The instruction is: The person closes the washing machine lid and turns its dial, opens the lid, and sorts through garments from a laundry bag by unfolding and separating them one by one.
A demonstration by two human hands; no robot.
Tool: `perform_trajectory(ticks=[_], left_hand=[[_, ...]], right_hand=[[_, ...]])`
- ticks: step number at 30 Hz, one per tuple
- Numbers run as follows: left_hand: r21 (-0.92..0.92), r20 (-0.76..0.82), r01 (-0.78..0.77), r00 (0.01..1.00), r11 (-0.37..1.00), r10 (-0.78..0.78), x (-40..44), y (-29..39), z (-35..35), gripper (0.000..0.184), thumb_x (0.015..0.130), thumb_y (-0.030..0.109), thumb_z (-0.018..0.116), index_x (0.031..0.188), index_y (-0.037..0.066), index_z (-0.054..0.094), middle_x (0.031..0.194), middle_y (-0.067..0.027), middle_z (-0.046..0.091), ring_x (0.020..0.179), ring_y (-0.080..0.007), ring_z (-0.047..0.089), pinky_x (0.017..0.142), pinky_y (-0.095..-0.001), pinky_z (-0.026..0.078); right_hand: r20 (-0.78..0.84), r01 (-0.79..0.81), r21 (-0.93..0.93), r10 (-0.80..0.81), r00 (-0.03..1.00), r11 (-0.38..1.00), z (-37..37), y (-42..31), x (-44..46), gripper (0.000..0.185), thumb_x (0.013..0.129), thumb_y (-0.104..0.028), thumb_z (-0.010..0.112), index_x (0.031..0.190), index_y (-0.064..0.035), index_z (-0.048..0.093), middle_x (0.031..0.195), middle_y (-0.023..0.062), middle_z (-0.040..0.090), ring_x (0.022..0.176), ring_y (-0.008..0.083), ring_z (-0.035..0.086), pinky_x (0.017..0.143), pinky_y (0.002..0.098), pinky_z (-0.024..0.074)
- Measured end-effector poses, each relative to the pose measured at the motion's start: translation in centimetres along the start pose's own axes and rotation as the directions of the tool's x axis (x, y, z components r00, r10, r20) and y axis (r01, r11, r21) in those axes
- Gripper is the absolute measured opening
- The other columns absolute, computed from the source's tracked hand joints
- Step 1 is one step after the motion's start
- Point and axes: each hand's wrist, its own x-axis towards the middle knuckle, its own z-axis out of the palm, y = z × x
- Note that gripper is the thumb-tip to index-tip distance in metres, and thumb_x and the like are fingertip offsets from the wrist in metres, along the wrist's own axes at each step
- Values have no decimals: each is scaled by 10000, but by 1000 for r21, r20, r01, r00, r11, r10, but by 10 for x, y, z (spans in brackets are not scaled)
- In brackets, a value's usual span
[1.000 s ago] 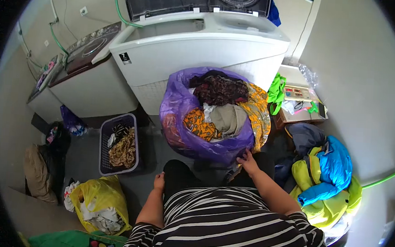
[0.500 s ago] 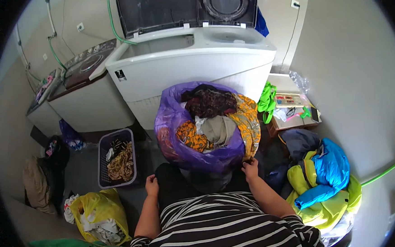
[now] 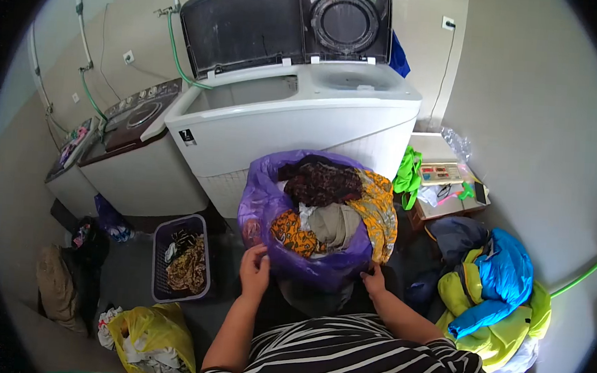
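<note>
A large purple plastic bag (image 3: 265, 177), filled with clothes, stands before the washing machine. Inside lie a dark brown patterned cloth (image 3: 323, 181), a grey-beige garment (image 3: 335, 226) and an orange-and-black patterned cloth (image 3: 296, 232). A yellow-orange patterned cloth (image 3: 379, 215) hangs over the bag's right rim. My left hand (image 3: 255, 273) is at the bag's lower left side, its fingers bent against the plastic. At the lower right, my right hand (image 3: 374, 281) has its fingers closed at the bag's side, by the hanging cloth's lower end. Both fingertips are partly hidden.
The white twin-tub washing machine (image 3: 261, 126) has both lids up. A purple basket (image 3: 159, 267) with clothes and a yellow bag (image 3: 167, 322) stand left. Jackets (image 3: 505, 267) are piled right, near a small table (image 3: 441, 205). Another washer (image 3: 142, 177) stands at the left.
My left hand has moved up and right, from beside my knee to the bag. My right hand stays by the hanging cloth's end. The view has tilted up slightly.
</note>
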Motion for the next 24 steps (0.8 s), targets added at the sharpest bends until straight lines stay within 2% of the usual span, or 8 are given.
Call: perform_trajectory(ticks=[2, 5, 8, 10, 16, 22, 23, 24], left_hand=[[65, 76, -219, 974, 974, 214, 23, 17, 24, 238, 747, 29, 540, 984, 12, 552, 1036, -118, 560, 915, -261, 542, 807, -315, 427], [17, 222, -225, 951, 974, 216, 55, 35, 64, 274, 740, 61, 561, 1010, 19, 544, 1055, -127, 558, 926, -293, 539, 823, -338, 422], [93, 270, -328, 917, 940, 293, 90, 31, 103, 312, 739, 93, 575, 1044, 39, 537, 1069, -132, 554, 958, -304, 531, 842, -363, 411], [256, 243, -371, 919, 893, 312, 107, 17, 128, 333, 741, 139, 593, 1061, 61, 539, 1062, -128, 561, 999, -299, 520, 880, -383, 382], [562, 243, -412, 911, 717, 333, 131, -5, 159, 295, 799, 153, 580, 1081, 76, 541, 1066, -106, 538, 1008, -296, 491, 920, -403, 342], [118, 65, -420, 907, 900, 415, 109, 44, 127, 102, 788, 99, 548, 863, 46, 591, 835, -71, 565, 784, -248, 498, 762, -353, 373], [122, 65, -418, 909, 900, 413, 95, 52, 117, 102, 788, 99, 548, 863, 46, 591, 835, -71, 565, 784, -248, 498, 762, -353, 373], [-10, 175, -330, 929, 944, 326, 77, 57, 107, 102, 807, 104, 541, 872, 36, 580, 851, -73, 554, 801, -233, 491, 758, -337, 371]], right_hand=[[-28, 104, 5, -104, 994, 995, 4, 14, 7, 504, 727, 9, 561, 1200, -118, 442, 888, 90, 531, 663, 172, 479, 594, 261, 421], [-31, 131, 0, -131, 991, 991, 6, 13, 4, 500, 724, 10, 560, 1194, -117, 443, 883, 91, 526, 662, 165, 479, 590, 259, 420], [-21, 190, -20, -190, 982, 982, 4, 21, 11, 504, 723, 10, 559, 1200, -100, 436, 910, 93, 529, 670, 157, 479, 588, 257, 420], [-18, 48, -28, -49, 999, 998, -2, 18, 4, 466, 728, 7, 556, 1175, -75, 454, 940, 91, 526, 689, 152, 483, 600, 244, 419], [-31, -18, 123, 22, 999, 992, -11, -5, -18, 399, 748, 3, 540, 1137, -58, 478, 924, 89, 538, 686, 150, 492, 613, 224, 413], [-12, -14, 297, 19, 1000, 955, -15, -35, -32, 252, 811, -47, 523, 1062, -44, 508, 867, 91, 569, 720, 155, 532, 657, 233, 409], [20, -10, 322, 4, 1000, 947, -15, -44, -36, 220, 820, -57, 520, 1040, -41, 513, 866, 89, 570, 720, 158, 535, 660, 236, 413], [52, -10, 347, -9, 999, 938, -16, -53, -42, 190, 830, -67, 517, 1017, -37, 518, 865, 86, 570, 720, 161, 537, 662, 239, 416]])
